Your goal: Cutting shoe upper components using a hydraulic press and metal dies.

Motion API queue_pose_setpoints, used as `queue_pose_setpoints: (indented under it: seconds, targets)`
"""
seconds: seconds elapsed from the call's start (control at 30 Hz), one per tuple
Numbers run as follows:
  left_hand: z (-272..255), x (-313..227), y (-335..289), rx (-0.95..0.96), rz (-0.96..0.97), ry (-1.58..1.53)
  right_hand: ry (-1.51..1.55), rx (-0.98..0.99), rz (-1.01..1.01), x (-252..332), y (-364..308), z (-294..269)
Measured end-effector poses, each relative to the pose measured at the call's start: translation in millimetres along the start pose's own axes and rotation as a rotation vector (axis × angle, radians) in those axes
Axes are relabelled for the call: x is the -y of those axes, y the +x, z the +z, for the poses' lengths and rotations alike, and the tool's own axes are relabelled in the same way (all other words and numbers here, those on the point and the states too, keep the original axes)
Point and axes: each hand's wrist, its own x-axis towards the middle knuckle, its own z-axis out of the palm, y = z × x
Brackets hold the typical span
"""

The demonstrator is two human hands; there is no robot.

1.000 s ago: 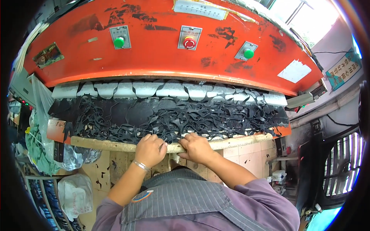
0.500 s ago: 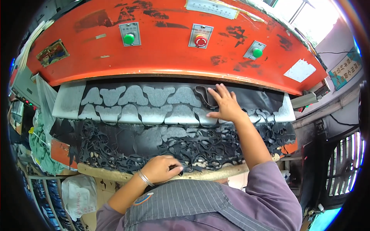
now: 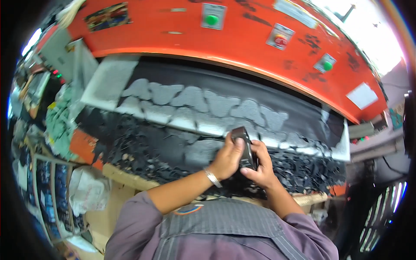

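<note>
My left hand [image 3: 226,158] and my right hand [image 3: 261,168] are close together in front of my body, both closed on a dark metal cutting die [image 3: 242,141]. They hold it up over the front edge of a pale cutting board [image 3: 104,89]. The left thumb presses on its face, and the right fingers wrap its other side. Some of the die is hidden by the hands, and there is motion blur. Behind it a black sheet [image 3: 173,71] lies on the board, with rows of rounded cut-out shapes showing grey.
An orange press [image 3: 173,37] with green buttons and a red one spans the far side. Tangled black scraps [image 3: 299,167] heap along the near ledge. A white plastic bag [image 3: 89,190] and green cloth [image 3: 58,119] are at the left.
My right hand has brought the die from the black sheet back toward me. My left hand has risen from the near edge to grip it too. The view has turned and shifted.
</note>
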Motion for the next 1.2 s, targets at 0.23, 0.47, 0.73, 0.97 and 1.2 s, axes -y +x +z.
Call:
queue_pose_setpoints:
  seconds: [0.23, 0.47, 0.73, 0.97, 1.2]
  targets:
    - [-31.2, -42.2, -33.7, -0.055, 0.123, 0.329, -0.237, 0.304, -0.066, 52.2, 2.4, 21.5]
    - [-198.3, -91.0, -27.0, -0.455, -0.066, 1.176, -0.646, 0.321, 0.028, 59.6, -7.8, 50.6]
    - [-430.4, -90.6, -67.7, -0.980, -0.615, 1.442, -0.773, 0.550, 0.027, 58.4, -10.3, 70.0]
    - [-421.1, -79.5, -75.5, -0.939, -0.874, 1.176, -0.697, 0.492, -0.165, 80.7, 31.2, 45.4]
    - [-389.9, -62.1, -189.8, -1.513, -0.211, 0.893, -0.718, 1.031, -0.790, 59.9, 65.5, 55.8]
